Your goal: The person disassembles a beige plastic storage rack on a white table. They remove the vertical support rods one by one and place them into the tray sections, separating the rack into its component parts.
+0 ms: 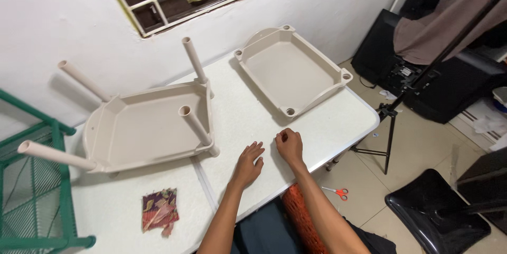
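Both hands rest on the white table, holding nothing. The left hand lies flat with fingers spread; the right hand is loosely curled, knuckles down, just beside it. Nearest to them is a beige plastic shelf tray lying upside down with four tube legs standing up from its corner sockets. A second beige tray, without legs, lies open side up farther back on the right, its corner sockets bare. A scrap of patterned cloth lies near the table's front edge. Handling these well seems to call for keeping each tray flat and gripping the tubes low, close to the sockets, so they stay straight.
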